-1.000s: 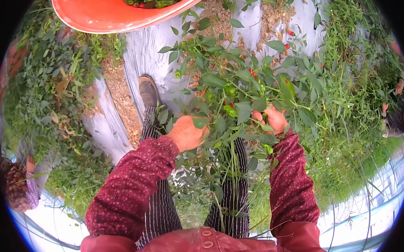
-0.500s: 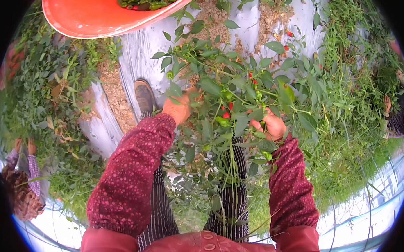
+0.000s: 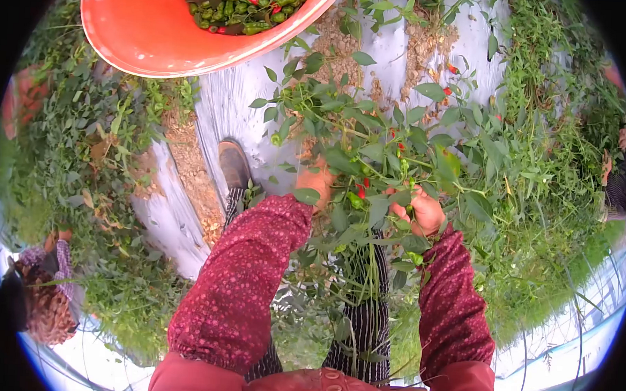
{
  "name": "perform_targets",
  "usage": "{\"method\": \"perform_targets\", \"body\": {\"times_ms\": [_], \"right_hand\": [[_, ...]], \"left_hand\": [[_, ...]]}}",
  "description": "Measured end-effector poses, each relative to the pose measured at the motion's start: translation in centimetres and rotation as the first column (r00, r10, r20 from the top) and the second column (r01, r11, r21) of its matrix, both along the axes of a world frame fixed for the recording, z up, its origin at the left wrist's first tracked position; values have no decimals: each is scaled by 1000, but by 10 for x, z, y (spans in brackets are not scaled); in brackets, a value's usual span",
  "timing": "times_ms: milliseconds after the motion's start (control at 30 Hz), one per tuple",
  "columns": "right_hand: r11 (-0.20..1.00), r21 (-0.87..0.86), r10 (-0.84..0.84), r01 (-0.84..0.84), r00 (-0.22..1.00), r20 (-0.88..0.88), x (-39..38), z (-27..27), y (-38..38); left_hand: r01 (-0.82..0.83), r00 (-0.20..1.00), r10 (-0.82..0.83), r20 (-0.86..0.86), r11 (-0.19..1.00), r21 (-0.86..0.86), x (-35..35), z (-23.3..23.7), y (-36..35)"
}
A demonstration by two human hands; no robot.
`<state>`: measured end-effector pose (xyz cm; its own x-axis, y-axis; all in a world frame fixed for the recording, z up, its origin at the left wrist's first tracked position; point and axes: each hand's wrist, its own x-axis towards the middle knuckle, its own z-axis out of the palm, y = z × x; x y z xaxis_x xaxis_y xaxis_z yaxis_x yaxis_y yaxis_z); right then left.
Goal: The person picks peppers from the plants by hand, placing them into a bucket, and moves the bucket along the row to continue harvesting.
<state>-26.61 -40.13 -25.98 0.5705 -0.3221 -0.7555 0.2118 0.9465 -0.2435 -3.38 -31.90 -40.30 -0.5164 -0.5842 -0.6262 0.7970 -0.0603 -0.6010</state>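
Left hand (image 3: 319,182), centre, lies among pepper plant (image 3: 340,159), grip unclear to me; right hand (image 3: 426,212), right of centre, clamps it; bucket (image 3: 142,34), upper left.

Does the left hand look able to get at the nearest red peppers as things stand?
Probably yes: the left hand is close to the red peppers, with seemingly only foliage in between.

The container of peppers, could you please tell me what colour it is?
The container is orange-red, best seen in the head view.

Silvery ground sheeting (image 3: 241,91), brown soil (image 3: 193,180), greenery (image 3: 535,142) on 2 sides.
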Motion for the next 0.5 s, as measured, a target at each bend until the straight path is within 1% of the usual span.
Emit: {"method": "perform_targets", "body": {"times_ms": [67, 100, 133, 167, 200, 233, 267, 300, 333, 367, 400, 433, 467, 500], "right_hand": [[1000, 4, 6, -6, 1000, -16, 2, 1, 1], [1000, 16, 10, -9, 999, -35, 1, 1, 3], [1000, -8, -16, 16, 1000, -25, 3, 4, 2], [1000, -14, -15, 15, 999, -30, 5, 5, -1], [1000, 2, 16, -16, 997, -76, 6, 6, -2], [999, 29, 48, -44, 991, -124, 6, 7, 0], [997, 69, -25, 33, 993, -118, 4, 6, 4], [996, 82, -23, 34, 991, -134, 1, 4, 6], [997, 73, -33, 39, 996, -84, -2, 1, 7], [997, 59, -44, 45, 999, -24, -2, -1, 6], [997, 67, -52, 49, 998, 37, -1, -1, 4], [997, 64, -52, 49, 998, 40, 2, -1, 4], [991, 102, -91, 84, 994, 63, 3, -2, 6], [983, 142, -130, 117, 988, 82, 2, -2, 9]], "left_hand": [[42, 979, -87, 185, 971, 234, -7, 8, -6], [45, 954, -143, 263, 936, 349, -11, 11, -9], [35, 921, -207, 330, 888, 458, -14, 15, -16], [15, 880, -277, 385, 827, 561, -17, 19, -22], [17, 883, -276, 380, 827, 561, -16, 23, -25], [379, 593, -585, 554, 809, 449, -11, 35, -26], [696, 180, -681, 709, 598, 397, -4, 52, -27], [875, -227, -533, 815, 257, 411, 4, 68, -29], [862, -507, -182, 843, -110, 495, 13, 80, -32], [662, -582, 265, 768, -393, 638, 26, 84, -33], [853, -492, 68, 868, -160, 496, 33, 48, 10], [852, -494, 71, 866, -159, 499, 41, 55, 16], [760, -551, 267, 790, -229, 608, 47, 66, 17], [651, -563, 456, 689, -268, 710, 49, 76, 19]]}}
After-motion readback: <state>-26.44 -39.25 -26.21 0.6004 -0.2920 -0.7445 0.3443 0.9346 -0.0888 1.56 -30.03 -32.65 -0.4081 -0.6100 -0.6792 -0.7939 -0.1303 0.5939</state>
